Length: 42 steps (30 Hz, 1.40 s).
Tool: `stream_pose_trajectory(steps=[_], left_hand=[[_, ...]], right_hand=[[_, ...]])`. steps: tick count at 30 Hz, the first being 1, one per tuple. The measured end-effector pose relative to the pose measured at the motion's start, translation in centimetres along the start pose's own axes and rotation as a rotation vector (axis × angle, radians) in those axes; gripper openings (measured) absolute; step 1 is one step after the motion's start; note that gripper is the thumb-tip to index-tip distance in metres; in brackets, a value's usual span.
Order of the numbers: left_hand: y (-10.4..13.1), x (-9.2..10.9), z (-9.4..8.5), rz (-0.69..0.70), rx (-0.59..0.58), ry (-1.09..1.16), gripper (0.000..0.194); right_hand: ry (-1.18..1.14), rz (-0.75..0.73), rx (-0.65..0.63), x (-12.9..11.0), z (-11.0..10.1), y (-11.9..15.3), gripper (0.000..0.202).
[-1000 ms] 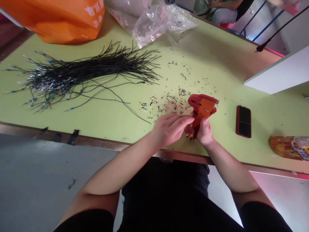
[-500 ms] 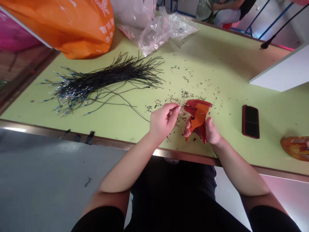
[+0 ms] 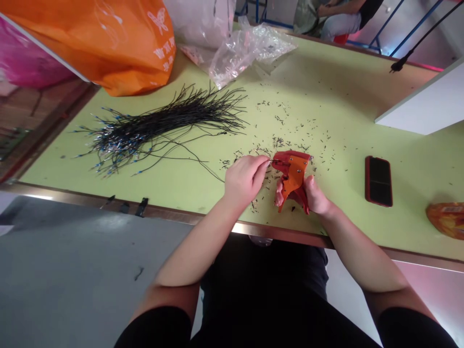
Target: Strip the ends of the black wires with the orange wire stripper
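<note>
My right hand [image 3: 314,195] is wrapped round the handles of a red and orange wire stripper [image 3: 295,170], held upright just over the table. In a pinch, my left hand [image 3: 244,179] holds a thin black wire [image 3: 271,160], whose end reaches into the stripper's jaws. A loose wire runs from the pile to behind my left hand; whether it is the same one I cannot tell. To the left lies a bundle of black wires [image 3: 163,121] with blue and silvery ends. Short black scraps [image 3: 279,141] are scattered around the tool.
The yellow-green table [image 3: 337,96] has a metal-trimmed front edge. An orange bag [image 3: 137,48] and clear plastic bags [image 3: 235,58] stand at the back left. On the right are a phone [image 3: 378,181], a white panel [image 3: 424,104] and an orange container [image 3: 447,220]. Beyond sits another person [image 3: 340,24].
The wire stripper has shifted slightly left toward my left hand, and the wire's end is now in its jaws. The whole view has moved a little.
</note>
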<state>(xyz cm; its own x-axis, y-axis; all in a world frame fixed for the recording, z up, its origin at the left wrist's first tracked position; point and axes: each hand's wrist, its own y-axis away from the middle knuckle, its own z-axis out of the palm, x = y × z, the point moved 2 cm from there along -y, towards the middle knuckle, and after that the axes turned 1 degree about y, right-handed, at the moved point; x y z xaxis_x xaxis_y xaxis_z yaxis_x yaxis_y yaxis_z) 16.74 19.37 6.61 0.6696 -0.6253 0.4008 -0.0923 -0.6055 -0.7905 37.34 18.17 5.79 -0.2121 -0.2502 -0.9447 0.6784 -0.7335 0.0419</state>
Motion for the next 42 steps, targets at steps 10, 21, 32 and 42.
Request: stream_pose_trajectory(steps=[10, 21, 32, 42], left_hand=[[0.1, 0.1, 0.3, 0.022, 0.019, 0.014, 0.028], [0.4, -0.1, 0.4, -0.085, -0.09, 0.061, 0.029], [0.1, 0.2, 0.3, -0.091, -0.056, 0.044, 0.028], [-0.1, -0.7, -0.5, -0.194, 0.072, 0.058, 0.023]], right_hand=[[0.04, 0.006, 0.069, 0.8, 0.1, -0.1, 0.07], [0.053, -0.045, 0.154, 1.3, 1.2, -0.2, 0.068], [0.086, -0.138, 0.165, 1.1, 1.5, -0.3, 0.068], [-0.013, -0.298, 0.313, -0.1, 0.7, -0.1, 0.065]])
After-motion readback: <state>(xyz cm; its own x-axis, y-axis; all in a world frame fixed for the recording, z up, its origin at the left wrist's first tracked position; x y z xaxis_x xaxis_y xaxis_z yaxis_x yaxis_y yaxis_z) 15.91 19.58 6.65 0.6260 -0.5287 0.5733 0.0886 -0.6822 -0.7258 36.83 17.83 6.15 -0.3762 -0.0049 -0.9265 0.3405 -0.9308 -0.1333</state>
